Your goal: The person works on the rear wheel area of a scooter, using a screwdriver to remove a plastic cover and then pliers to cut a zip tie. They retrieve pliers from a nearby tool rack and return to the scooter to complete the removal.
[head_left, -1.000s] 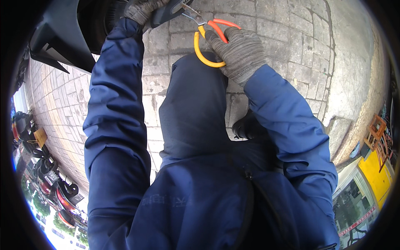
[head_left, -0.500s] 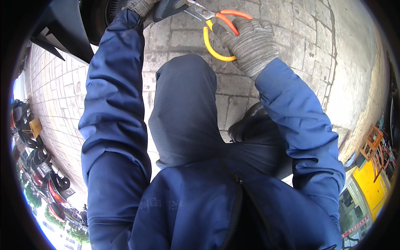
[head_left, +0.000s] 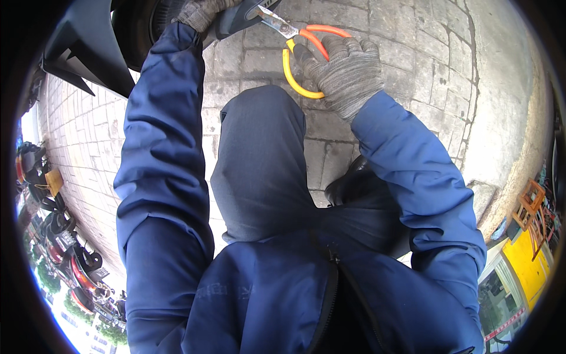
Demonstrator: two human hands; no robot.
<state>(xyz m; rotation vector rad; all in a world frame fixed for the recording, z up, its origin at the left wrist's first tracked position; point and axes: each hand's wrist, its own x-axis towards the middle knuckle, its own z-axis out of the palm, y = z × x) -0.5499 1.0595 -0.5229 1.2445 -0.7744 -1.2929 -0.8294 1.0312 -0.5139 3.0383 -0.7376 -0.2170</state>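
Observation:
My right hand [head_left: 348, 74], in a grey knitted glove, is closed round a pair of shears [head_left: 287, 29] with an orange handle and a yellow handle. Their worn metal blades point up and left, overlapping in view the tip of a dark plastic part [head_left: 236, 22]. Whether the blades touch it I cannot tell. At the top left, my gloved left hand [head_left: 200, 14] is bent over the other end of that part, beside a black tyre [head_left: 159, 17]. Its fingertips are partly cut off by the upper edge of the picture.
A black pointed body panel [head_left: 88, 44] juts out left of my left forearm. My bent knee [head_left: 262, 141] rises between my arms above grey paving [head_left: 336, 124]. Several parked motorbikes [head_left: 76, 268] line the far left. At right stand a brown wooden frame [head_left: 527, 203] and a yellow panel [head_left: 525, 265].
My right hand and the shears have shifted slightly left and down, and more of the blades shows. My left hand appears slightly lower, still at the dark plastic part.

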